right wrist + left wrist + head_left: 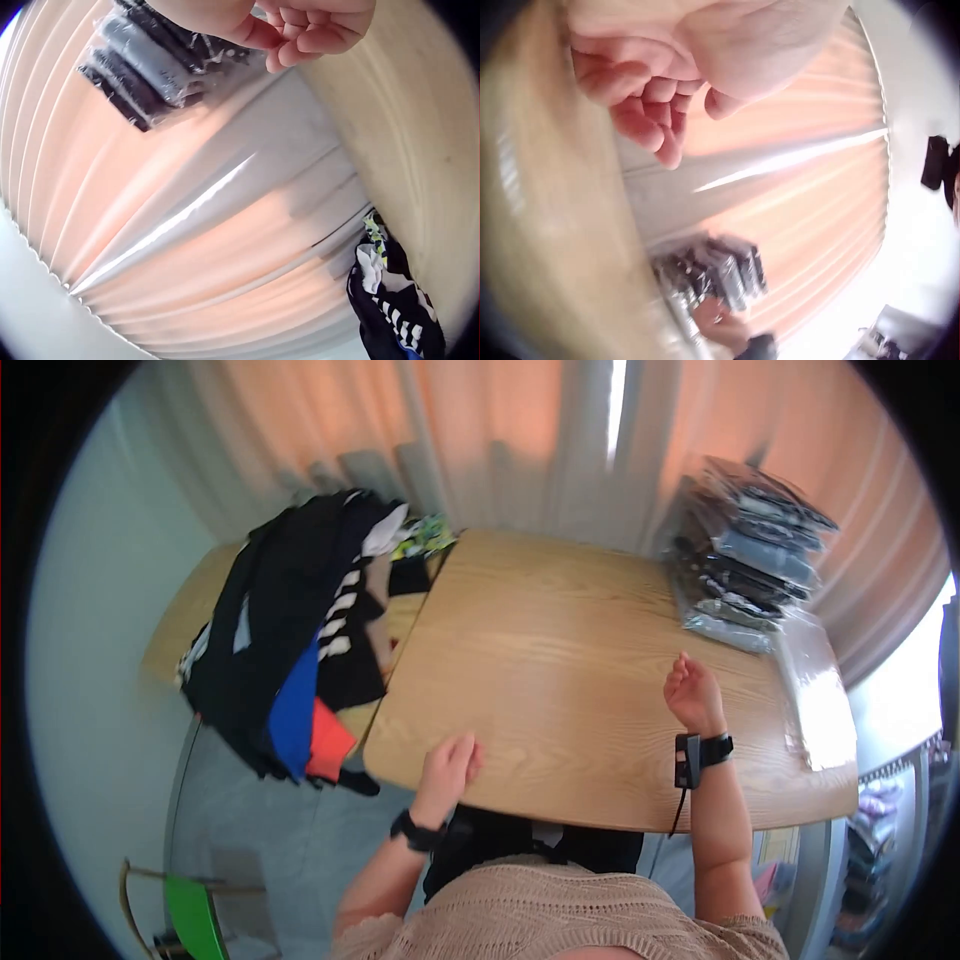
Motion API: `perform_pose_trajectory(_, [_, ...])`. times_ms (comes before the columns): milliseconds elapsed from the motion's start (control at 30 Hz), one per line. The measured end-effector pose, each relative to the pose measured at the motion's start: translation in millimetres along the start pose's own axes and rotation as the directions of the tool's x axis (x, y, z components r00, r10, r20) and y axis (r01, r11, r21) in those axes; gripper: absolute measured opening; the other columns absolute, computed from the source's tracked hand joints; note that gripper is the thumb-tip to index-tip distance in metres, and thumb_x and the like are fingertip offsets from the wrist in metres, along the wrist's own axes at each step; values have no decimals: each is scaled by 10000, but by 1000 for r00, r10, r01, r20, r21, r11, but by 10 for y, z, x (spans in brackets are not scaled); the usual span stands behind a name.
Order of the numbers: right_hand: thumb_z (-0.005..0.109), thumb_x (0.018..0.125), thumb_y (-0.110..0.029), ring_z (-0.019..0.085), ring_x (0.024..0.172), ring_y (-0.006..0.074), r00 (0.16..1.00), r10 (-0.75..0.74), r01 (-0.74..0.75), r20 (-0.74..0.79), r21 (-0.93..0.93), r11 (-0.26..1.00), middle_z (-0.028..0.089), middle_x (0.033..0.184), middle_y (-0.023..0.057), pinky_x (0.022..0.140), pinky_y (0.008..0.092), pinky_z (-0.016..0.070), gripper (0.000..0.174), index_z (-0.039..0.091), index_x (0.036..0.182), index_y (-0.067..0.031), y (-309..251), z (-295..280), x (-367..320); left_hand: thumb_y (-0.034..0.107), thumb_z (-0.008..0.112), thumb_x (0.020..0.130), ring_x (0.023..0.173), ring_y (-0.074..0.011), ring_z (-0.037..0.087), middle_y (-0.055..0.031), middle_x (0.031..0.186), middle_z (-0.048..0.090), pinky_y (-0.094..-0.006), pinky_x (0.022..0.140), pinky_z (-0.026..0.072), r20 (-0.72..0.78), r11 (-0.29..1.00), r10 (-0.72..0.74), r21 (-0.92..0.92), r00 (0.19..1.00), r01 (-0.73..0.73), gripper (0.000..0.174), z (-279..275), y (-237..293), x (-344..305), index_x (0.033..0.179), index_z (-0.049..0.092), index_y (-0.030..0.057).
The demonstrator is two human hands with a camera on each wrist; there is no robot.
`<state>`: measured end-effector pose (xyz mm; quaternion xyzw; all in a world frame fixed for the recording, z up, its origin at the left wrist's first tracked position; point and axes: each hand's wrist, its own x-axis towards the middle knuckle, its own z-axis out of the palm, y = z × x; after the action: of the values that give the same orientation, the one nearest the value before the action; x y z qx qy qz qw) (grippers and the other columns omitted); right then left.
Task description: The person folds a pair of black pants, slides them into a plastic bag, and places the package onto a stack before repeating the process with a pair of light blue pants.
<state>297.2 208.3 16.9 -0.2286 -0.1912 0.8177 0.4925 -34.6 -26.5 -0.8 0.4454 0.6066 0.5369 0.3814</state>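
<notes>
Right hand [692, 695] and left hand [450, 765] sit curled, empty on the tabletop [560, 660]; bagged clothes [750, 565] past the right hand look light, floppy, slippery, so I'd grab an edge.

At the top of the frame the right hand [300, 26] curls its fingers, holding nothing, beside the wooden table [420, 150]. Bagged clothes [142, 67] lie upper left. A dark clothes pile [394, 307] sits lower right.

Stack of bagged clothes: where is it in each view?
Head: bagged clothes stack upper right, on the far right corner of the table.
Left wrist: stack bottom centre, blurred.
Right wrist: stack top left.
Shared landmark: peach curtain behind it.
</notes>
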Motion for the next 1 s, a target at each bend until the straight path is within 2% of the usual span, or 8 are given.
perform_pose_trajectory(100, [489, 920, -135, 492, 610, 112, 987, 128, -122, -98, 66, 990, 530, 693, -17, 549, 243, 435, 62, 525, 927, -85, 311, -156, -186, 305, 444, 966, 672, -35, 497, 24, 766, 582, -179, 532, 324, -112, 980, 44, -188, 993, -65, 244, -243, 191, 60, 940, 564, 94])
perform_pose_trajectory(267, [492, 915, -98, 485, 610, 112, 997, 78, -76, -28, 78, 994, 538, 706, 2, 573, 239, 428, 52, 532, 929, -69, 405, -216, -158, 126, 540, 893, 743, -103, 552, -26, 818, 580, -234, 683, 446, -461, 978, 202, 41, 864, -207, 133, -1153, 481, 617, 986, 542, 30])
perform_pose_trajectory(300, [492, 915, -98, 485, 610, 112, 996, 83, -81, -21, 81, 993, 538, 706, 2, 573, 239, 428, 52, 532, 929, -69, 416, -234, -158, 119, 544, 871, 769, -137, 576, -51, 854, 602, -262, 710, 467, -493, 919, 393, 228, 776, -320, 175, -1472, 266, 885, 1012, 543, 15])
perform_pose_trajectory(467, [509, 924, -115, 538, 630, 110, 997, 74, -74, -6, 3, 997, 589, 728, 15, 582, 231, 461, 76, 560, 909, -62, 455, -256, -167, 210, 626, 778, 979, -335, 577, -200, 1053, 591, -408, 831, 471, -517, 648, 483, 754, 706, 109, 383, -2279, 397, 1563, 1123, 543, 66])
perform_pose_trajectory(667, [523, 916, -108, 544, 624, 109, 995, 95, -95, 20, 2, 996, 590, 716, 13, 578, 227, 465, 72, 569, 882, -65, 452, -229, -188, 342, 694, 752, 1178, -348, 454, -190, 1298, 450, -479, 890, 444, -464, 286, 582, 886, 668, 366, 607, -2107, 667, 2001, 1283, 471, 148])
perform_pose_trajectory(800, [534, 912, -121, 531, 631, 121, 997, 73, -72, 4, -31, 997, 585, 726, 27, 596, 235, 463, 79, 569, 895, -53, 450, -222, -208, 406, 650, 792, 1156, -308, 466, -99, 1280, 474, -451, 883, 454, -521, 153, 400, 849, 754, 506, 574, -2086, 728, 2122, 1293, 487, 178])
perform_pose_trajectory(933, [530, 912, -115, 524, 635, 120, 996, 79, -80, -32, -29, 996, 577, 727, 24, 593, 236, 453, 77, 569, 898, -51, 449, -135, -251, 304, 530, 894, 1050, -325, 551, -86, 1111, 601, -450, 791, 498, -513, 180, 409, 856, 755, 484, 304, -2295, 743, 2232, 1167, 588, 183])
perform_pose_trajectory(1000, [530, 913, -118, 522, 636, 118, 996, 81, -82, -21, -44, 996, 575, 728, 21, 595, 236, 454, 79, 569, 897, -52, 454, -157, -230, 300, 517, 898, 949, -363, 601, -144, 1003, 644, -476, 754, 497, -590, 408, 449, 803, 670, 434, 272, -2481, 892, 2239, 1112, 606, 158])
